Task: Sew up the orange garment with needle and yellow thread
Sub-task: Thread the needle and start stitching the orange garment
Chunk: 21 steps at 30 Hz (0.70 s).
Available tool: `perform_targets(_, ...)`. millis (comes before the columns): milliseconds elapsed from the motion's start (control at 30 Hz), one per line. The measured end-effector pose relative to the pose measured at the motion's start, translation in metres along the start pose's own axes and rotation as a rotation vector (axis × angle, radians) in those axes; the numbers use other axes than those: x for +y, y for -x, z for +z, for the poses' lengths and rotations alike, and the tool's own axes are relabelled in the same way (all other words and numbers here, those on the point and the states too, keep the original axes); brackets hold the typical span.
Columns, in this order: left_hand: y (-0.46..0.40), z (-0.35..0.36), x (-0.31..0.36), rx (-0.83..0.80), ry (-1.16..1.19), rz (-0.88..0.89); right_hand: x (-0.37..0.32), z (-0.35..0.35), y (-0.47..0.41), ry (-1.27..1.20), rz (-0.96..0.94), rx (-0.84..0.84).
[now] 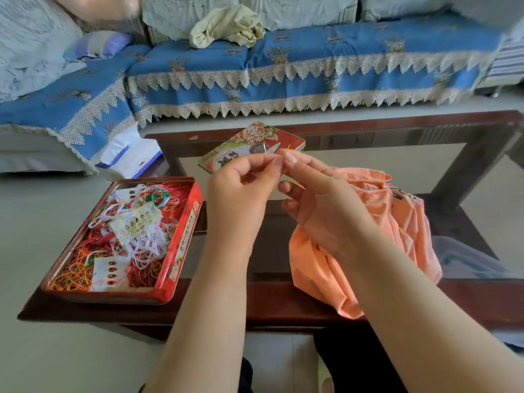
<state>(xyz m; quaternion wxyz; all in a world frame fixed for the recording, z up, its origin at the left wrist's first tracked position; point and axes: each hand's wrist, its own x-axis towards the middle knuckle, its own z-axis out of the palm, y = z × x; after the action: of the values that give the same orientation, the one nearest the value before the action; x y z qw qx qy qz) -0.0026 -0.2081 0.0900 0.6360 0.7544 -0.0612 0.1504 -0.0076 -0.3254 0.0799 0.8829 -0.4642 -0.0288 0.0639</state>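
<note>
My left hand (243,188) and my right hand (317,194) meet fingertip to fingertip above the middle of the table. The left thumb and forefinger pinch a thin needle (265,148), which sticks up past the fingers. A short end of yellow thread (287,149) pokes up from the pinch of my right thumb and forefinger, close beside the needle. The orange garment (397,222) lies crumpled on the right of the table, partly under my right forearm. Neither hand touches it.
An open red tin (181,251) full of tangled coloured threads and thread cards sits at the table's front left. Its flowered lid (249,137) lies behind my hands. A tissue pack (133,157) lies on the floor. A blue-covered sofa (312,66) stands beyond the dark wood table (283,304).
</note>
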Motion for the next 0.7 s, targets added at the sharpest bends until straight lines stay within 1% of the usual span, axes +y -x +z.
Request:
perform_targets(133, 0.006, 0.028, 0.011, -0.046, 0.036, -0.041, -0.013, -0.024, 0.003, -0.023, 0.001, 0.043)
perform_targets(267, 0.009, 0.046, 0.020, -0.130, 0.062, -0.051, -0.024, -0.040, 0.005, -0.030, -0.010, 0.097)
perform_targets(333, 0.005, 0.052, 0.020, -0.157, -0.028, -0.003, -0.030, -0.048, 0.007, -0.036, -0.028, 0.124)
perform_targets(367, 0.002, 0.053, 0.019, -0.151, -0.098, 0.051, -0.033, -0.052, 0.008, -0.009, -0.040, 0.133)
perform_targets(433, -0.003, 0.055, 0.018, -0.130, -0.245, 0.186, -0.040, -0.060, 0.012, 0.155, -0.067, 0.141)
perform_targets(500, -0.007, 0.052, 0.018, -0.185, -0.311, 0.243, -0.046, -0.065, 0.016, 0.308, -0.059, 0.094)
perform_targets(533, -0.008, 0.051, 0.019, -0.241, -0.289, 0.224, -0.049, -0.068, 0.017, 0.335, -0.038, 0.046)
perform_targets(633, -0.009, 0.045, 0.020, -0.388, -0.134, 0.132, -0.054, -0.070, 0.019, 0.295, 0.046, -0.098)
perform_targets(700, -0.007, 0.039, 0.018, -0.421, -0.055, 0.107, -0.054, -0.070, 0.018, 0.288, 0.069, -0.150)
